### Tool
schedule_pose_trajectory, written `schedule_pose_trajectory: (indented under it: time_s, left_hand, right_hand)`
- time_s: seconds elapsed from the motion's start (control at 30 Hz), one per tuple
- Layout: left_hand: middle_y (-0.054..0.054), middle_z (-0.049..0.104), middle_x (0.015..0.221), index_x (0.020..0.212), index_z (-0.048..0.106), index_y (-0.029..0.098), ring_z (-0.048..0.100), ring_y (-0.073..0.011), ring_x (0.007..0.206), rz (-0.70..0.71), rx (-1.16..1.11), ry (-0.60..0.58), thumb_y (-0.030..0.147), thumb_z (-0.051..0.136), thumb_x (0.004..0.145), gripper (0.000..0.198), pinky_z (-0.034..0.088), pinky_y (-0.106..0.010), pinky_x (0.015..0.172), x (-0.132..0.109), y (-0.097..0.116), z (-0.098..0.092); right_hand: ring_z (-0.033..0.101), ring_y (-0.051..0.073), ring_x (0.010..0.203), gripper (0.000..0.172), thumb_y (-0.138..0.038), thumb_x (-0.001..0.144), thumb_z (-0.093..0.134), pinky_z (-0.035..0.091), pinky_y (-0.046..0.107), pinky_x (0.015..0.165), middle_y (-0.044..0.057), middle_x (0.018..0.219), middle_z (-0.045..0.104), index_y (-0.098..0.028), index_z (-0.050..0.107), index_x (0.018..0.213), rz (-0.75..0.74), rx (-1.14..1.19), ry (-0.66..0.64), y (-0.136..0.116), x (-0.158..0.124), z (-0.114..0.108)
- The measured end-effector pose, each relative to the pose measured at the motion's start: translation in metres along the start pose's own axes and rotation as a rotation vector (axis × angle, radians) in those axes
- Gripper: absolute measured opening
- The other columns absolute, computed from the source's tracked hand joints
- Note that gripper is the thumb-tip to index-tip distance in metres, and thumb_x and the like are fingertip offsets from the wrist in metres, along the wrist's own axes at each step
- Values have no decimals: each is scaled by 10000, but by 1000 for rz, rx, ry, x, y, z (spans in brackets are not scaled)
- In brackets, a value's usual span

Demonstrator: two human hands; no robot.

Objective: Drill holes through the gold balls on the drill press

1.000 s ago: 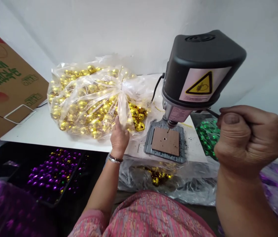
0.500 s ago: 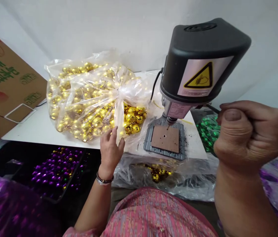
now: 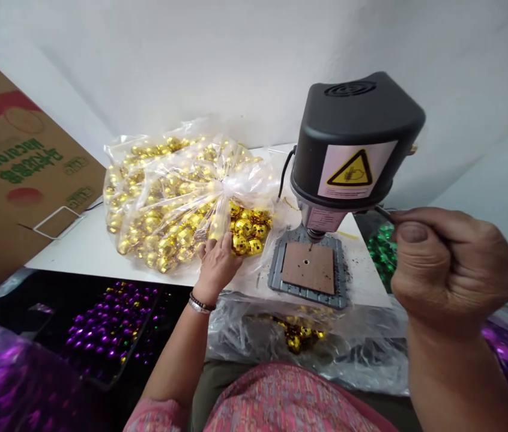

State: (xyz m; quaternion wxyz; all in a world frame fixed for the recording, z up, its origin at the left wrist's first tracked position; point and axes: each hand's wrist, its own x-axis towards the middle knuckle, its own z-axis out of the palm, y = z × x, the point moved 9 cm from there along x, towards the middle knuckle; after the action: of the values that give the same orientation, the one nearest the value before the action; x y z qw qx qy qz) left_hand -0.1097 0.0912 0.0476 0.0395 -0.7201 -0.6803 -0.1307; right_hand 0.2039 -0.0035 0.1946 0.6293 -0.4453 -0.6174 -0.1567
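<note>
- white bench [image 3: 74, 255], running across the view, with dark specks of debris beside the drill
- cardboard carton [image 3: 20, 162] with green print and red patches, tilted just left of the bench
- clear plastic bag [image 3: 177, 204] full of gold mirrored balls, gathered and tied at the middle, lying on the bench just left of the drill
- bench drill [image 3: 353, 144] with a black head and a yellow warning label, its chuck [image 3: 316, 234] hanging over a brown board [image 3: 308, 267] with a small hole, on a grey base plate
- second plastic bag [image 3: 312, 360] at the bench's front edge, a few gold balls [image 3: 294, 336] inside
- black tray [image 3: 110, 354] of purple balls, below the bench on the left
- green mirrored balls [image 3: 382, 258] behind the right hand
- right hands' side: right hand [image 3: 452, 270] in a tight fist around a thin black lever [image 3: 384, 213] at the drill's side
- left hand [image 3: 218, 264], fingers spread, not closed, lying on the gold-ball bag
- beaded bracelet [image 3: 200, 303] on the left wrist
</note>
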Motion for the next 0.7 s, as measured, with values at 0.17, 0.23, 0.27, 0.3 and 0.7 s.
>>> schedule_pose_trajectory:
  time_s: [0.17,0.23,0.27,0.3,0.7]
  left_hand:
    - [-160,710,1159,1272,616,171,571,-371,1187,-13,-263,178,320,810,706,617,331,-531,1083,0,-3,-6]
    - [-152,699,1169,1264,613,173,576,-360,1201,-42,-492,243,322,820,682,635,346,-532,1101,-5,-1,-14]
    - [-143,687,1201,1279,600,182,585,-343,1203,-49,-657,256,326,813,690,642,372,-516,1098,-9,2,-17]
    - [-131,673,1239,1299,581,197,598,-321,1200,-52,-846,243,327,800,708,643,405,-493,1089,-13,6,-18]
    - [-27,710,1071,1440,466,352,710,-157,893,-343,-2100,-417,253,784,778,741,552,-236,700,-40,83,31]
  right_hand:
    - [677,73,764,155,-195,879,611,558,232,702,-26,873,738,-254,687,1002,-16,-4,-4,-1,-2,1]
    - [675,63,787,162,-185,885,603,554,220,726,-26,891,740,-247,687,1010,-21,-26,-9,-1,-3,1]
    - [675,59,794,166,-180,886,601,552,215,733,-27,895,740,-245,686,1013,-26,-34,-11,-1,-4,1]
    - [673,56,797,170,-175,886,600,550,212,738,-28,898,740,-244,685,1017,-33,-39,-12,-2,-4,1]
    - [664,31,800,152,-171,906,577,532,178,755,-55,916,734,-245,661,1009,-28,-25,-17,-11,2,0]
